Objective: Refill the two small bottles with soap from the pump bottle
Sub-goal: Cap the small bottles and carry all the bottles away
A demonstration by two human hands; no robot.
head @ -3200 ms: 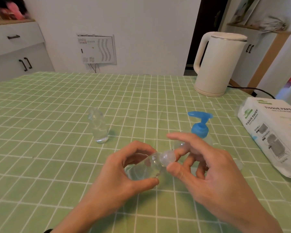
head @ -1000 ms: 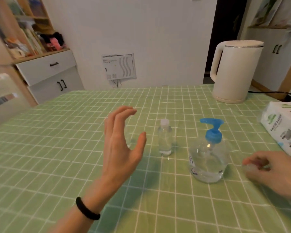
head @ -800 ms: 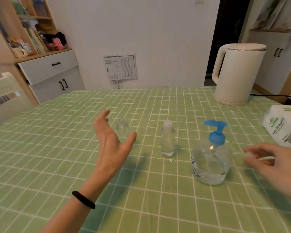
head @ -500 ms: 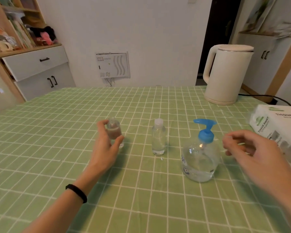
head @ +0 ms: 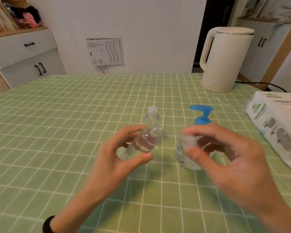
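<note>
My left hand (head: pixel 112 158) holds a small clear bottle (head: pixel 141 142) above the table, tilted with its open neck pointing up and to the right. My right hand (head: pixel 225 162) pinches a small clear cap (head: pixel 190 141) between thumb and fingers, a short gap to the right of that neck. A second small bottle (head: pixel 152 117) with a white cap stands upright on the table behind the held one. The pump bottle (head: pixel 201 120), clear with a blue pump head, stands behind my right hand, which hides most of its body.
A white electric kettle (head: pixel 223 59) stands at the back right, its cord trailing right. A pack of tissue paper (head: pixel 277 130) lies at the right edge. The table has a green checked cloth (head: pixel 57 132). Cabinets stand beyond the far left corner.
My left hand took the uncapped small bottle off the table, lifted it and brought it toward me. My right hand moved left with the cap, close to the bottle's neck.
</note>
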